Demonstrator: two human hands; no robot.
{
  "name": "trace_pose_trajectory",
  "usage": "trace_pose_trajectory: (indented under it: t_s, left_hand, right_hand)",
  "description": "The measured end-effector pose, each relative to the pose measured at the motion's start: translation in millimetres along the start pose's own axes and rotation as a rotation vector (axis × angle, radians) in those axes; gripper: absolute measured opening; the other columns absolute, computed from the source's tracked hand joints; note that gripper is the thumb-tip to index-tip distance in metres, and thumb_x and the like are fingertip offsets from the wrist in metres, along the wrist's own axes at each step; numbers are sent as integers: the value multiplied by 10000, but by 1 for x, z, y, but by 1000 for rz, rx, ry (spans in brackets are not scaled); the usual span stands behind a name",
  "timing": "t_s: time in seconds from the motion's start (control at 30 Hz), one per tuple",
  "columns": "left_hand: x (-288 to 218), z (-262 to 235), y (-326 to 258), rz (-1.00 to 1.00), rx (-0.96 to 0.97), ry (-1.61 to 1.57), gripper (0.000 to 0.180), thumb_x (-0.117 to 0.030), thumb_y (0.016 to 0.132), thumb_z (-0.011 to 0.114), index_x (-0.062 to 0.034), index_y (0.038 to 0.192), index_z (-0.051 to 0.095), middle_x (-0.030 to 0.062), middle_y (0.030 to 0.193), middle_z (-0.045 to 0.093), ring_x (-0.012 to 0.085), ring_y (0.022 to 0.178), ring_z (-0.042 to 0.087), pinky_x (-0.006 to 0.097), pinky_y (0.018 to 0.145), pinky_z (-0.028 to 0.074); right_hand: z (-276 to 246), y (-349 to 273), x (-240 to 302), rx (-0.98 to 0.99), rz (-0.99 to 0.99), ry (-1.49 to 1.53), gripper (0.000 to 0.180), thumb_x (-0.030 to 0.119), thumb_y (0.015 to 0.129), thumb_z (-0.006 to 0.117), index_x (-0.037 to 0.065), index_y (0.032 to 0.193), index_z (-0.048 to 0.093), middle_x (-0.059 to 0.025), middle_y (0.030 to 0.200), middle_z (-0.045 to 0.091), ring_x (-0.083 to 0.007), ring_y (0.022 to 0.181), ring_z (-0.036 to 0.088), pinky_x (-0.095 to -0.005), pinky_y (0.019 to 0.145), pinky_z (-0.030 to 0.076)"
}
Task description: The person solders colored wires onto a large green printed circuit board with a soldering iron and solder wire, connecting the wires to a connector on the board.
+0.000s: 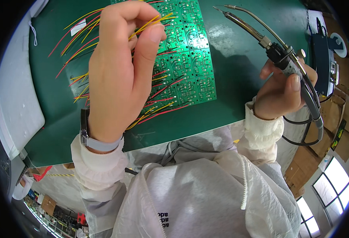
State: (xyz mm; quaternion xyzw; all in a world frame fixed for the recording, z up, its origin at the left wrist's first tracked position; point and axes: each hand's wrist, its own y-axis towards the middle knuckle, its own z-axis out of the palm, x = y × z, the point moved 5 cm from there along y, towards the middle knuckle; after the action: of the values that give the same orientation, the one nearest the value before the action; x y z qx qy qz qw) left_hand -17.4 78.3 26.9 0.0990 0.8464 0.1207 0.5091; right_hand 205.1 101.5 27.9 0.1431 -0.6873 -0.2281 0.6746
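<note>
My left hand, with a watch on its wrist, is above the left part of a green circuit board panel. Thumb and forefinger are closed on a yellow wire, whose ends stick out toward the board. Red, yellow and black wires rise from several pads; the hand hides part of them. In my right hand, right of the panel, is a soldering iron with a thin metal feed tube along it. Its tip points up and left, off the board.
The panel lies on a green mat. More wire ends and a small white paper label are at its left. Beyond the mat's left edge is a white padded sheet. A dark box-shaped device and cardboard boxes stand at the right.
</note>
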Motion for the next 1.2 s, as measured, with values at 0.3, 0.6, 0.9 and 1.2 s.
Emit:
trace_pose_trajectory:
  t_s: [0.3, 0.6, 0.9, 1.2]
  left_hand:
    - [-15, 8, 6, -217, 105, 76, 89, -45, 887, 482, 14, 954, 477, 42, 821, 553, 67, 715, 485, 190, 635, 399]
    - [-13, 12, 10, 19, 72, 361, 74, 3, 752, 611, -10, 817, 579, 17, 728, 537, 77, 612, 486, 196, 579, 402]
    - [-4, 13, -6, 43, -176, 209, 90, 14, 727, 640, -23, 793, 591, 9, 714, 536, 70, 588, 470, 189, 543, 381]
    - [-3, 15, -2, -1, -97, 247, 92, 2, 719, 651, -32, 779, 589, 6, 705, 536, 78, 596, 469, 196, 551, 379]
  right_hand:
    - [3, 0, 0, 11, -19, 8, 365, 266, 761, 587, -32, 910, 436, -179, 711, 535, -190, 462, 533, -260, 421, 450]
    - [-4, -4, 2, 76, -28, 47, 358, 255, 760, 615, -33, 896, 451, -175, 724, 552, -179, 465, 536, -244, 421, 445]
    - [-2, -8, 3, 219, -10, 93, 371, 244, 789, 631, -44, 921, 439, -172, 753, 564, -146, 503, 550, -225, 464, 468]
    - [1, -7, 1, 190, 70, 60, 317, 201, 707, 552, -23, 921, 487, -219, 759, 537, -222, 503, 543, -249, 394, 459]
